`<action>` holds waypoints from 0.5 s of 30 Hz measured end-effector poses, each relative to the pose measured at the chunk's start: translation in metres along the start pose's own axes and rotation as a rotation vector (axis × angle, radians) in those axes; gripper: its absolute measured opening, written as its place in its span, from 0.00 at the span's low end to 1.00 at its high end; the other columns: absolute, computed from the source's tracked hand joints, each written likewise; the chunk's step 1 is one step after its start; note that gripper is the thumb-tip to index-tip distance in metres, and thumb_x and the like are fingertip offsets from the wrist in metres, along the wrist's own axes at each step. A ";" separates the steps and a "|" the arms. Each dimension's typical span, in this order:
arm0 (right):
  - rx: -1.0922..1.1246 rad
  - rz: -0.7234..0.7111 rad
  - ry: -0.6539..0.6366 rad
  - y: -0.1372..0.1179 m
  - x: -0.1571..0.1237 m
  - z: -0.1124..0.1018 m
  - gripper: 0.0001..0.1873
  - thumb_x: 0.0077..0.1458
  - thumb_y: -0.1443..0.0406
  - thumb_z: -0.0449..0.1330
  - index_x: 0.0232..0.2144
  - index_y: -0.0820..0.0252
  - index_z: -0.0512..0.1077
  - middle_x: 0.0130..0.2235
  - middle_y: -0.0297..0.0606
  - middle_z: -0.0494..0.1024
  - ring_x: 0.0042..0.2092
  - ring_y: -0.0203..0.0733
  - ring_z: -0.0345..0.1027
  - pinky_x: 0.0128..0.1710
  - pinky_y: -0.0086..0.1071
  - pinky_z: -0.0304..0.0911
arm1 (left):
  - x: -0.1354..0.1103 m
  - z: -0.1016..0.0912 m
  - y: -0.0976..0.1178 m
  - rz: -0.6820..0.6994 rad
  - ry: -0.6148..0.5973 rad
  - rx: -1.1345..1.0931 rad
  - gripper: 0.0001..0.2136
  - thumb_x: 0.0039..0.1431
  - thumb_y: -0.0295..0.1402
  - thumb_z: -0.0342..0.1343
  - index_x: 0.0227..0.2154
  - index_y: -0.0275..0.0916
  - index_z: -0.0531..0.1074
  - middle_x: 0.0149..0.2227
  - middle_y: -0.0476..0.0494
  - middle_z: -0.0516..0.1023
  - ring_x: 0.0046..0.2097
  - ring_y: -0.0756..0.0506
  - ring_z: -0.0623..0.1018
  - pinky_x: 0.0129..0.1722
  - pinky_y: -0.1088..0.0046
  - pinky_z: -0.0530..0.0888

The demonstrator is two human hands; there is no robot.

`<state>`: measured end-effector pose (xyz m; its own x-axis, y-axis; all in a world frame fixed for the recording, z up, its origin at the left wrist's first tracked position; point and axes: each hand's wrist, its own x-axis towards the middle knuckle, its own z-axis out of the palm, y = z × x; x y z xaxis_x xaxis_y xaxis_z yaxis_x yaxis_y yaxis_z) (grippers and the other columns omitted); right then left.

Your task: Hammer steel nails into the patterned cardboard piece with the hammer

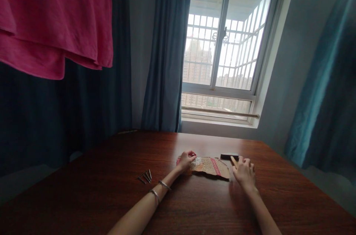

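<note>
On the brown wooden counter (pixel 183 212), a flat piece of cardboard (pixel 207 165) with red stripes lies between the hands. The left hand (pixel 188 160) is at its left end, fingers drawn in toward the thumb; whether they pinch anything, I cannot tell. Just off its right end, the right hand (pixel 244 171) has its fingers curled around the pale handle of a hammer (pixel 229 156), whose dark head lies to the far side. Several nails (pixel 145 176) lie left of the cardboard, near the left wrist's bracelets (pixel 165 185).
</note>
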<state>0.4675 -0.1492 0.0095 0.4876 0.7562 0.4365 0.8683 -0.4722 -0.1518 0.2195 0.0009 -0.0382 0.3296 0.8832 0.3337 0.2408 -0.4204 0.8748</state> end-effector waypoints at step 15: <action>0.132 0.122 -0.546 0.044 0.008 0.006 0.12 0.51 0.60 0.49 0.34 0.61 0.65 0.42 0.53 0.74 0.45 0.55 0.69 0.38 0.42 0.61 | -0.002 0.000 0.005 -0.011 0.001 -0.047 0.08 0.46 0.34 0.54 0.27 0.36 0.72 0.29 0.45 0.77 0.34 0.48 0.75 0.34 0.77 0.70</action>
<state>0.5104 -0.1617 0.0008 0.5309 0.8407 -0.1071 0.7897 -0.5366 -0.2974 0.2197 -0.0031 -0.0350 0.3262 0.8880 0.3240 0.2011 -0.4001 0.8941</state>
